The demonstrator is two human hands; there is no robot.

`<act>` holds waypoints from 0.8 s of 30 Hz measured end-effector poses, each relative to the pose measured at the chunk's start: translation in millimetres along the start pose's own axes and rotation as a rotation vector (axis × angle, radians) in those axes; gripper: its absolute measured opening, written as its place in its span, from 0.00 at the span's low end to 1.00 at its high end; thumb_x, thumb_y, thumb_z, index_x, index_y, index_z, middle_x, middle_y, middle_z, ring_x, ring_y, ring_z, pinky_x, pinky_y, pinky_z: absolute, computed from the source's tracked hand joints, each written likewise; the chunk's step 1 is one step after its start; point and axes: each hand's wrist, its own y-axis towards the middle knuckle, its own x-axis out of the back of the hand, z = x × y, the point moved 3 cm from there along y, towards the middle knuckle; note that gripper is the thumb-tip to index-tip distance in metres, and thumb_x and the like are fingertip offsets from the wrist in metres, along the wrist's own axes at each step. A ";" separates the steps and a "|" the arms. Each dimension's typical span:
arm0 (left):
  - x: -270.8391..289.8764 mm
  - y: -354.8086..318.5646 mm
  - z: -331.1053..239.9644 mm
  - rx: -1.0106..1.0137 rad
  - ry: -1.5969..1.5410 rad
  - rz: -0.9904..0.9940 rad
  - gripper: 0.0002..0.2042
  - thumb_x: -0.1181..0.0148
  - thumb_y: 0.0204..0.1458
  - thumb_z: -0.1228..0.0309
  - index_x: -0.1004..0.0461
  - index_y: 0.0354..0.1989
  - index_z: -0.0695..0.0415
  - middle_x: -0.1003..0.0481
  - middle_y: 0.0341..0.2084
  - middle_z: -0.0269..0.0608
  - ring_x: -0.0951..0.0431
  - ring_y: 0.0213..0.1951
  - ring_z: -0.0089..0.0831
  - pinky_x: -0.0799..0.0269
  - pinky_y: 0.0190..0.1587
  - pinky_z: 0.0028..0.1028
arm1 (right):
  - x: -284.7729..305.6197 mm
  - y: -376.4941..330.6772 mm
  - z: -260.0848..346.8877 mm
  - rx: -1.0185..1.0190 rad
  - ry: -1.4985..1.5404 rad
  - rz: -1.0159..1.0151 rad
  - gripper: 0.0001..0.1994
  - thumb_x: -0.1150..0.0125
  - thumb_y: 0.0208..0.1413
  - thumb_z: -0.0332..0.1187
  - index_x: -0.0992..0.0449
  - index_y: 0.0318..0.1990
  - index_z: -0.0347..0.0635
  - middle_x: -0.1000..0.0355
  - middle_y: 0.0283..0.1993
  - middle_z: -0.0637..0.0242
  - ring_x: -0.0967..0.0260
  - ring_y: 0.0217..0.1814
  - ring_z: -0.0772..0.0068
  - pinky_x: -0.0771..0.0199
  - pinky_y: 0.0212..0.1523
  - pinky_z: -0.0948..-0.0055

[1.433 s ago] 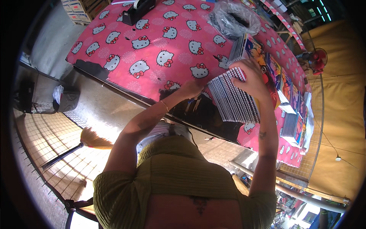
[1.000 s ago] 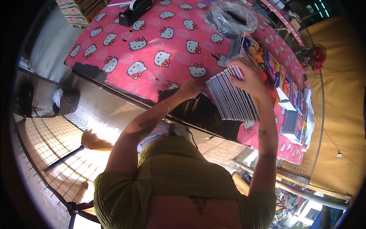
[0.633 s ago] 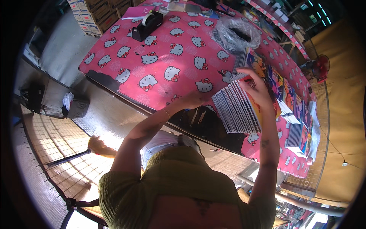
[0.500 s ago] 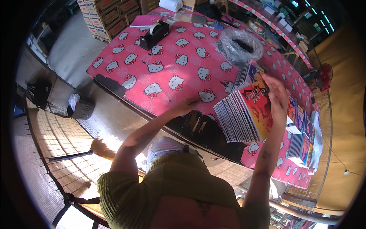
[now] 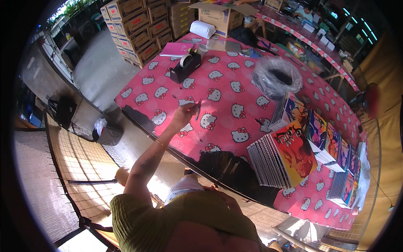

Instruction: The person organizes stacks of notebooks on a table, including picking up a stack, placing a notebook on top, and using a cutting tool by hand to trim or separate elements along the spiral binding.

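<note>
My left hand (image 5: 184,116) is over the pink table, its fingers closed around a thin, dark, pointed tool (image 5: 198,110); its exact kind is too small to make out. Close to my waist, at the table's near edge, is my right hand (image 5: 218,194), in shadow and partly hidden, so its fingers do not show clearly. A tall stack of spiral-bound notebooks (image 5: 294,153) with red and yellow illustrated covers stands right of both hands. Behind it is another notebook stack (image 5: 289,110), and further right lie several more notebook piles (image 5: 317,130).
A black tape dispenser (image 5: 186,67), a pink folder (image 5: 174,49) and a clear plastic bag (image 5: 277,77) lie on the cat-patterned tablecloth (image 5: 226,96). An open carton (image 5: 216,19) is at the back. Stacked boxes (image 5: 134,33) stand on the floor, and a dark bin (image 5: 110,133) is at left.
My right hand has left the notebook stack and drawn back to my waist. My left hand has moved forward and left over the table with the thin tool showing. The view has shifted.
</note>
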 end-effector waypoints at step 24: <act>100.9 475.6 116.6 0.161 0.667 -0.128 0.16 0.44 0.48 0.61 0.20 0.40 0.59 0.21 0.35 0.56 0.20 0.41 0.49 0.26 0.44 0.40 | -124.5 190.0 -55.2 -0.499 -0.083 -0.549 0.23 0.54 0.62 0.48 0.28 0.54 0.39 0.31 0.57 0.54 0.36 0.62 0.59 0.39 0.61 0.64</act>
